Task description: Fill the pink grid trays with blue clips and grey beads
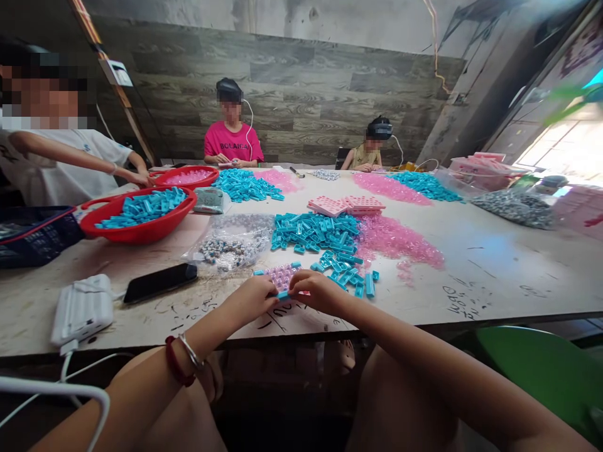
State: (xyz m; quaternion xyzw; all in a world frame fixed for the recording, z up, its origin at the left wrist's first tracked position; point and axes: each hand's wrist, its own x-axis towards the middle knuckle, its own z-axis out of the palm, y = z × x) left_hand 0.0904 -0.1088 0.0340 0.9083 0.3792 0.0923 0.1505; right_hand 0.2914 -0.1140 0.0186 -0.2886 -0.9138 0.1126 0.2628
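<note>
At the near edge of the table, a small pink studded panel (284, 274) lies in front of me, with blue plastic pieces along its edges. My left hand (258, 295) closes its fingertips on a blue plastic piece (282, 295) at the panel's near edge. From the other side, my right hand (315, 290) pinches the same piece, its fingers partly covering the panel. Just beyond lies a heap of blue plastic pieces (313, 231), some scattered towards my right hand. A pile of clear pink pieces (398, 242) adjoins it, and stacked pink panels (325, 206) sit behind.
Left of my hands are a plastic bag of small metallic parts (230, 245), a black phone (160, 282) and a white power bank (83, 311). A red basket (139, 232) holds more blue pieces. Several people work around the table. A green stool (532, 370) stands at right.
</note>
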